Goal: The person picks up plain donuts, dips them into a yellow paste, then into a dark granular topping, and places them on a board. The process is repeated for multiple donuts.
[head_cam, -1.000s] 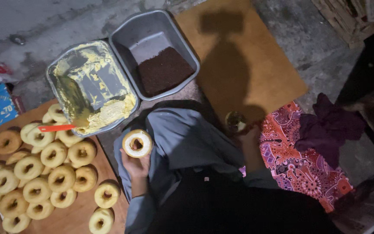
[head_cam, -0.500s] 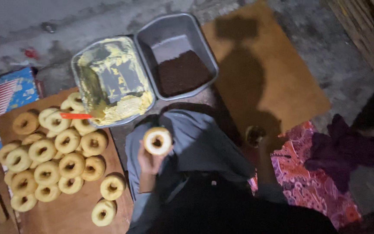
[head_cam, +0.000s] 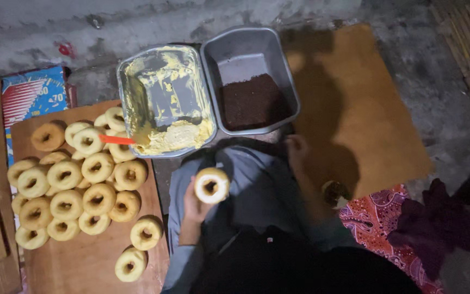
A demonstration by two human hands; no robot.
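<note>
At nine o'clock a wooden board (head_cam: 91,256) carries a heap of plain doughnuts (head_cam: 74,182). At eleven o'clock a metal tray (head_cam: 129,81) holds yellow cream, with an orange spatula (head_cam: 116,140) resting from its near edge out over the heap. Just beside it, at twelve, a second tray (head_cam: 278,60) holds dark brown sprinkles (head_cam: 251,102). Near the middle, the left hand (head_cam: 192,209) has its fingers clamped on a ringed doughnut (head_cam: 211,185), raised over the lap. At three o'clock the right hand (head_cam: 330,196) sits in shadow; I cannot tell how its fingers stand. A brown mat (head_cam: 376,125) lies beyond.
</note>
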